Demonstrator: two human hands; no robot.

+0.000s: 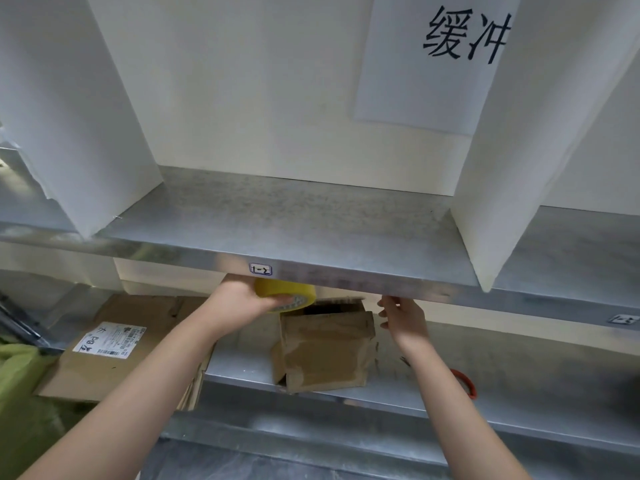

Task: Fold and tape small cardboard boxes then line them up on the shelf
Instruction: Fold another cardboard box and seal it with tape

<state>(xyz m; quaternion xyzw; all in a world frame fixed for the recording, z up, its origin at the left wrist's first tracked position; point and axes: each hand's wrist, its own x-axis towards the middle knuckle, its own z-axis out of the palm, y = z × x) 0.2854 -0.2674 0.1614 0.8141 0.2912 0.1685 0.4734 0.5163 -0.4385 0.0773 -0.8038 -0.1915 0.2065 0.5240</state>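
A small brown cardboard box stands on the lower metal shelf, its top flaps partly open under the edge of the upper shelf. My left hand grips a yellow tape roll just above and left of the box. To the right of the box my right hand hovers with fingers spread, holding nothing. The roll's top is hidden by the upper shelf edge.
Flattened cardboard with a white label lies at the left on the lower shelf. Red-handled scissors rest behind my right forearm. White divider panels stand on the upper shelf. Something green sits at far left.
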